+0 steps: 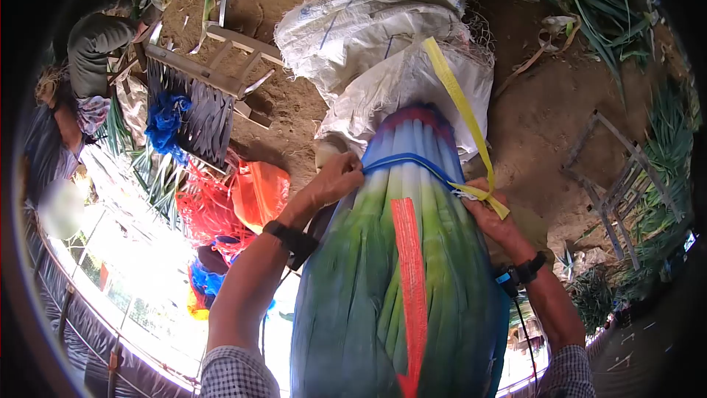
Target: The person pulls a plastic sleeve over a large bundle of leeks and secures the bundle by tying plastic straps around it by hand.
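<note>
A large bundle of leeks (398, 251) lies with its white ends toward white woven sacks (398, 52) and its green leaves toward me. A blue band (405, 159) runs across the white stalks. At the band's left end is my left hand (337, 179), its fingers pinched together on the band at the bundle's edge. On the right side, my right hand (490, 210) is closed on a yellow strap (464, 107), whose long end rises over the sacks. A red strap (409, 280) lies lengthwise over the green leaves.
A wooden frame (195, 70) and blue netting (168, 122) are at upper left, above red strips (210, 203) and an orange bag (261, 190). Another person's arm (68, 129) shows at far left. A metal frame (615, 170) and loose leeks (600, 0) are at right.
</note>
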Tool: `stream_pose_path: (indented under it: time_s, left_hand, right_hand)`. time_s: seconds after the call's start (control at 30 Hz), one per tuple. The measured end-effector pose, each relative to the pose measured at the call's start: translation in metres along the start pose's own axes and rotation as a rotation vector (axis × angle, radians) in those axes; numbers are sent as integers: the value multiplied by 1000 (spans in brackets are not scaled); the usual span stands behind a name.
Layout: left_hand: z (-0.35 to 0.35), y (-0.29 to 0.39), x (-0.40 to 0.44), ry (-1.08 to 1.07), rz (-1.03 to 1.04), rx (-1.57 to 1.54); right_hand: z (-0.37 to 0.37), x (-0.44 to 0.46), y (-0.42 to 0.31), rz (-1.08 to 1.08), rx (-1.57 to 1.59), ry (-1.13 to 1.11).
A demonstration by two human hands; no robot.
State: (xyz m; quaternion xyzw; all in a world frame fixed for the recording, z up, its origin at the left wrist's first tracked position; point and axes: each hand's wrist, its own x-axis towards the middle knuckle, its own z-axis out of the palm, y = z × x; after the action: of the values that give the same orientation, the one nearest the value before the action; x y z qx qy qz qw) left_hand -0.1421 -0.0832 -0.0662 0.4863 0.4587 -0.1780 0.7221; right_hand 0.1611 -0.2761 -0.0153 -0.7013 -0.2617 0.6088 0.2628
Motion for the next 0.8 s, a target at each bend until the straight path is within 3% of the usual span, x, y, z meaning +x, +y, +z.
stream_pose_path:
  time_s: [0.1,0.13,0.2,0.37,0.5,0.7,0.8]
  left_hand:
    - [7,9,-53,-17,-132,-241]
    - [12,12,-71,5,-116,-256]
    - [15,19,-88,62,-62,-282]
    - [8,47,-89,9,-154,-92]
    - [4,43,-84,12,-15,48]
    - [8,42,-83,38,18,95]
    - [6,50,-84,42,48,165]
  right_hand:
    - [2,8,16,66,82,-39]
    - [-6,6,8,212,37,-118]
    - [-7,-17,-16,136,100,-64]
    - [-30,-53,-37,252,180,-29]
    - [-13,-25,-21,-9,229,40]
    - [-31,8,-42,122,310,-190]
    - [-50,16,-50,90,559,-198]
